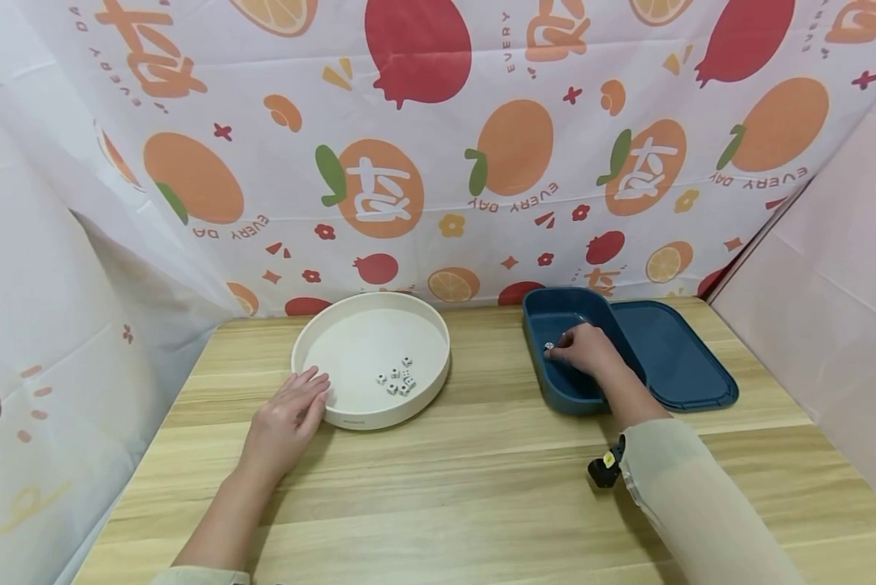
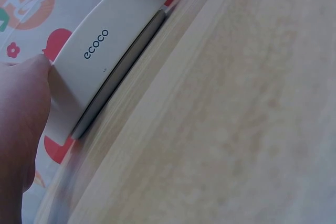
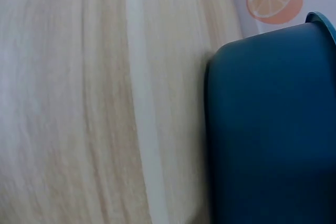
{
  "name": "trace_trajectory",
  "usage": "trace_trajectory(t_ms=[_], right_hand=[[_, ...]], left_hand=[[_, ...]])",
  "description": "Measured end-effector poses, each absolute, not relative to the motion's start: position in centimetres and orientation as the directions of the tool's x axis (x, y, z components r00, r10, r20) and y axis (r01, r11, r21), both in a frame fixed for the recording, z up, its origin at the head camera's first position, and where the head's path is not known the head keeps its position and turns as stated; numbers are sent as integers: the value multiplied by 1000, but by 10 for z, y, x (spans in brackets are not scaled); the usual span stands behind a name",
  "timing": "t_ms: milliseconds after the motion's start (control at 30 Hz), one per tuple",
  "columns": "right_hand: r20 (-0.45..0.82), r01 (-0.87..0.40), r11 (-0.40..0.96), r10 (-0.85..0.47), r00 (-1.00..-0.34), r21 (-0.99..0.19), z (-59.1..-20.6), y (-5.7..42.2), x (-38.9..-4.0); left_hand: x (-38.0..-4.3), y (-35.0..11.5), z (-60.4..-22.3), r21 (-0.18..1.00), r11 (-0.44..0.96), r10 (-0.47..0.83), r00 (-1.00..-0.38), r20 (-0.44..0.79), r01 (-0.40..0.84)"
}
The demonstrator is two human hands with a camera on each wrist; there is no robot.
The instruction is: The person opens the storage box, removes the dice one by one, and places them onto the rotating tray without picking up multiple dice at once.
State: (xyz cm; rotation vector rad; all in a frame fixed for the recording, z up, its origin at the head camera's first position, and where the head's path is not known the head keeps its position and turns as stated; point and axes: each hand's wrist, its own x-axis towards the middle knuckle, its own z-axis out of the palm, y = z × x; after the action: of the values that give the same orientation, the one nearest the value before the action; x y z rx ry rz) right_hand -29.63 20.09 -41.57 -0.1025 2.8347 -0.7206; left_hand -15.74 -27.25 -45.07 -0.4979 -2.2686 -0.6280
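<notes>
My left hand (image 1: 286,418) rests on the near left rim of a round cream tray (image 1: 346,325), with its fingertips reaching just over the edge. In the left wrist view, the thumb side of that hand (image 2: 23,114) touches the tray's outer wall (image 2: 100,51), marked "ecoco". Several small white dice (image 1: 403,388) with dark dots lie grouped in the tray's right part. Over at the right, my right hand (image 1: 587,351) reaches inside a deep blue box (image 1: 548,390) and pinches a die (image 1: 549,347) at its fingertips. The right wrist view shows only the box's outer wall (image 3: 273,124), without the hand.
A flat blue lid (image 1: 675,357) lies on the wooden table (image 1: 438,504) against the box's right side. Behind the table hangs a fruit-print cloth (image 1: 438,162); pale cloths border both sides. A small black device (image 1: 604,471) sits at the right wrist.
</notes>
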Motion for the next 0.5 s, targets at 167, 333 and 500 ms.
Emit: trace_trajectory(t_ms=[167, 333, 500], right_hand=[[-161, -58, 895, -143, -977, -443, -418, 197, -295], [-155, -60, 905, -137, -978, -420, -420, 195, -295], [-161, -73, 905, -154, -975, -420, -420, 198, -297]], left_hand=[[-157, -273, -451, 290, 809, 168, -675, 718, 511], [-157, -273, -451, 289, 809, 168, -673, 721, 512], [-156, -273, -452, 289, 810, 167, -673, 720, 510]])
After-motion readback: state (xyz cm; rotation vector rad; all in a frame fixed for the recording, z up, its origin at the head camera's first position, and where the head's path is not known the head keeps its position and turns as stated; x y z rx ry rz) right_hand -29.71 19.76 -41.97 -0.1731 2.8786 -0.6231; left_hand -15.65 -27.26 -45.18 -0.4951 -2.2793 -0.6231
